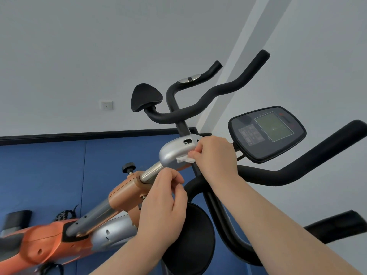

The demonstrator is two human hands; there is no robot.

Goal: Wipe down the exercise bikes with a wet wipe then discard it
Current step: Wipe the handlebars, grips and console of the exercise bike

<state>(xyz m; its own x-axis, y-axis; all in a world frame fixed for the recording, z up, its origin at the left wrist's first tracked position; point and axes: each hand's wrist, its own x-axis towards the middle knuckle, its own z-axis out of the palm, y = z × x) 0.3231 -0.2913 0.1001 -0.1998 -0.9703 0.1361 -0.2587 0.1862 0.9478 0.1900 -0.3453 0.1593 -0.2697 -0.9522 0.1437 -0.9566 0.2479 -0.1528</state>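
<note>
The right hand (213,153) has its grip pinched on a white wet wipe (185,159), pressing it on the bike's silver cover (174,150). The left hand (165,197) curls its fingers by the shiny post (152,171), holding nothing I can see.

White wet wipe (185,160), orange and silver bike frame (49,243), black handlebars (210,96), blue floor mat (39,175), grey wall (79,56)

Wet wipe (185,159) mostly hidden under right hand (213,153).
</note>
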